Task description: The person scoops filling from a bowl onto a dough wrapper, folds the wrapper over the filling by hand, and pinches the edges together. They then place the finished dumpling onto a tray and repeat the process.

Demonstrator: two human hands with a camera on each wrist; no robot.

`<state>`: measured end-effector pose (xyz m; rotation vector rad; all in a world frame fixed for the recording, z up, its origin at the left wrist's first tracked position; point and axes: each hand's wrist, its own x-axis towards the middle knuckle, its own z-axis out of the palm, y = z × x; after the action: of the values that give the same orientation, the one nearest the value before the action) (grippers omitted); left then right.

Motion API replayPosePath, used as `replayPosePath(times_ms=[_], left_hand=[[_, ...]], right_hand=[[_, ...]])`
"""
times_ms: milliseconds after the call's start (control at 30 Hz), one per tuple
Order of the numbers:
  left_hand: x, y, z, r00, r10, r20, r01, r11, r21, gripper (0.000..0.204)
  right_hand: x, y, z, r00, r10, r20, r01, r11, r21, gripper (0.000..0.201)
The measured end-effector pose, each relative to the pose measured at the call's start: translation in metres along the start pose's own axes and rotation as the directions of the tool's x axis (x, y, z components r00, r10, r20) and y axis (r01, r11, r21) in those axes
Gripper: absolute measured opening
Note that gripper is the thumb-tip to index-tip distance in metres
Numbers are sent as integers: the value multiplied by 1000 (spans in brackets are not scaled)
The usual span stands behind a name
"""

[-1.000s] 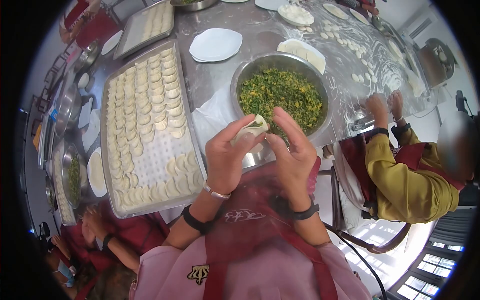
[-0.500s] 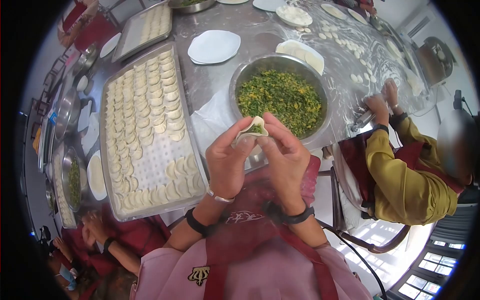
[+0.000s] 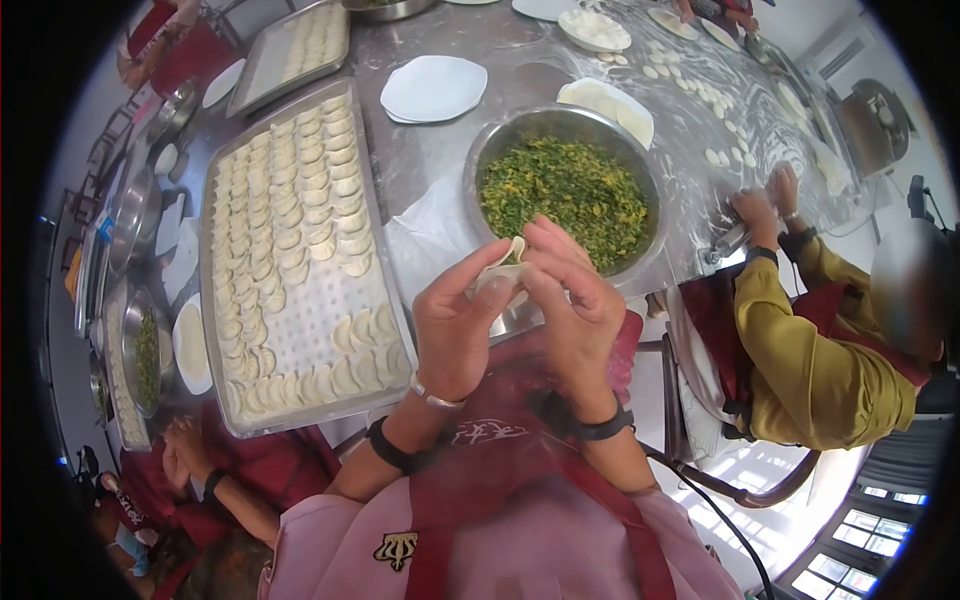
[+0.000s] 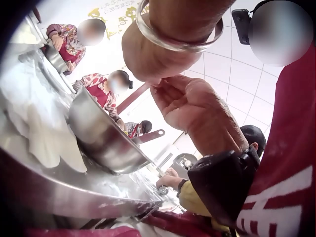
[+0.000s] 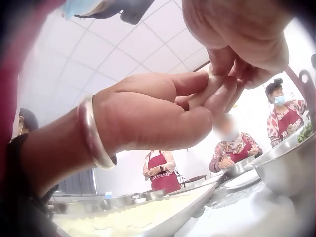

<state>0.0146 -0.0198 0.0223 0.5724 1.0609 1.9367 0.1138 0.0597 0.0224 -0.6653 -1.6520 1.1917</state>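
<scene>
In the head view a round dough wrapper (image 3: 512, 268) is folded up around some green filling, between both hands at the near rim of the filling bowl. The left hand (image 3: 452, 325) holds its left side with thumb and fingers. Thumb and fingers of the right hand (image 3: 572, 310) pinch its right edge. The right wrist view shows the left hand (image 5: 148, 111) with pale dough (image 5: 203, 94) between thumb and fingers, the right hand (image 5: 242, 39) meeting it. In the left wrist view the dough is hidden behind the hands.
A steel bowl of chopped green filling (image 3: 565, 190) stands just beyond the hands. To the left lies a tray (image 3: 310, 340) with rows of dumplings. White plates (image 3: 433, 88), a plate of wrappers (image 3: 610, 108) and floured dough pieces are farther back. Another person (image 3: 820, 340) works at the right.
The right hand has come in against the wrapper and now pinches it. The wrapper, more open before with its filling showing, is now folded closer together.
</scene>
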Motion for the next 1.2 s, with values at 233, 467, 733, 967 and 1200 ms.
replayPosePath(times_ms=[233,467,733,967,1200], left_hand=[[-3,4,-5,994,-56,88,54,998,32,41],[-4,5,0,1000,6,-6,-6,999,32,37],[-6,11,-14,996,-53,77,29,960,278,34],[-5,14,-21,989,-43,141,2,960,280,40],[-6,22,-24,984,-90,152,13,895,446,39]], right_hand=[[-3,-5,5,977,206,50,-211,922,323,32],[-5,3,9,998,57,2,-56,982,183,17],[1,4,-1,990,-78,114,80,997,-15,16],[0,-4,-2,988,33,148,-34,999,4,32],[1,4,-2,974,-29,226,35,999,-22,25]])
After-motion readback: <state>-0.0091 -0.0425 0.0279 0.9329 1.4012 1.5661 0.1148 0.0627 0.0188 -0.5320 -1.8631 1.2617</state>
